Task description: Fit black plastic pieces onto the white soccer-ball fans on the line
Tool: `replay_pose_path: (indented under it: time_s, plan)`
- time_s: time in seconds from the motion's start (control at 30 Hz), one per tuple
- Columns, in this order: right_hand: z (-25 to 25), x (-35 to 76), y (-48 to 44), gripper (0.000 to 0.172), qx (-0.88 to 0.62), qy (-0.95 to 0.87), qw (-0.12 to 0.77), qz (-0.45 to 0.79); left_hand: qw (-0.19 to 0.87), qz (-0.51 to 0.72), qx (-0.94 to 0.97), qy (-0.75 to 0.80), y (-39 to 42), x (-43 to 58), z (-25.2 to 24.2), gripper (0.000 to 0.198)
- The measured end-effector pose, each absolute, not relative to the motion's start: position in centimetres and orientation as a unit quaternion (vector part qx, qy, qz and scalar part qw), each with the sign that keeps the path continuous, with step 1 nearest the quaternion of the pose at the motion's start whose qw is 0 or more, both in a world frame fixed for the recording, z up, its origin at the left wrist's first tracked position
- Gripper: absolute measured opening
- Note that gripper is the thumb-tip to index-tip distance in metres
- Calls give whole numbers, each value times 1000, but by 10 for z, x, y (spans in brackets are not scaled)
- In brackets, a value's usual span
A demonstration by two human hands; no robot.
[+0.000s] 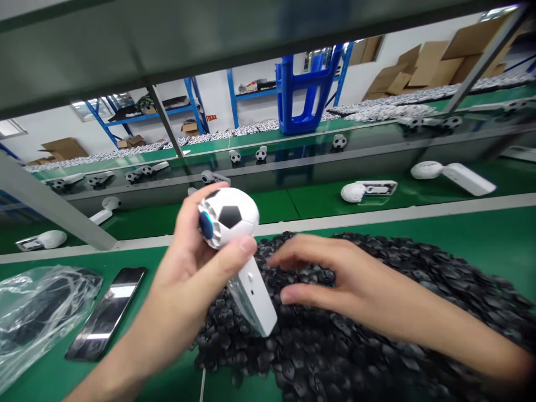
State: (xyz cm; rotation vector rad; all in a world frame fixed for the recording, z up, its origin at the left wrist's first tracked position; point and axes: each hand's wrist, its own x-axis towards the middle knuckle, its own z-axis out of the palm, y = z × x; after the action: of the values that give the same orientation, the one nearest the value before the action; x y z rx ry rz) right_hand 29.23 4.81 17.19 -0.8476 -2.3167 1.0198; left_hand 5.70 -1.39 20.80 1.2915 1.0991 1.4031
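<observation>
My left hand (196,262) is wrapped around the head of a white handheld fan (262,304), which is patterned like a soccer ball with black patches. White fins ring a blue disc on the head's left side. The fan's handle slants down to the right, showing a small button and port. To its right, my right hand (322,268) hovers with thumb and fingers apart and nothing visible between them. Under both hands spreads a pile of small black plastic pieces (326,357); the fan's handle hides part of it.
A phone (106,312) and a clear plastic bag (42,312) lie at left. Beyond the ledge, a green conveyor belt (272,205) carries similar white units, including an opened one (368,191). A metal post (62,195) stands left; a blue stool (304,95) sits farther back.
</observation>
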Motion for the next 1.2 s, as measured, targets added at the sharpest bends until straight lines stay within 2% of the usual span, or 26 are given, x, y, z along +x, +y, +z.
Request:
replay_pose_path:
  time_s: [0.07, 0.23, 0.33, 0.4, 0.47, 0.53, 0.67, 0.77, 0.83, 1.0, 1.2]
  plan:
    - [161, 290, 47, 9, -312, -901, 143, 267, 416, 575, 534, 460, -11, 53, 212, 50]
    - [126, 262, 33, 15, -258, -937, 69, 224, 361, 576, 559, 474, -9, 54, 211, 46]
    - [109, 251, 29, 23, -258, -943, 70, 197, 317, 563, 576, 501, -12, 54, 210, 51]
    - [104, 250, 29, 26, -258, -944, 82, 189, 249, 564, 600, 510, -13, 52, 211, 53]
    - [107, 254, 31, 24, -258, -940, 110, 195, 178, 573, 620, 505, -13, 49, 212, 53]
    - [116, 260, 35, 19, -271, -927, 156, 209, 158, 578, 629, 495, -11, 47, 214, 50]
    - [144, 277, 41, 19, -293, -878, 293, 239, 271, 558, 617, 485, -5, 45, 211, 42]
    - [161, 285, 39, 28, -307, -804, 424, 283, 389, 524, 585, 481, 0, 46, 204, 44]
    - [169, 286, 34, 27, -313, -748, 477, 338, 465, 493, 571, 464, 2, 48, 198, 48]
    - [174, 280, 17, 11, -318, -677, 532, 396, 558, 446, 562, 417, -1, 55, 185, 49]
    - [173, 273, 15, 10, -319, -669, 545, 391, 574, 418, 579, 402, -10, 62, 179, 49]
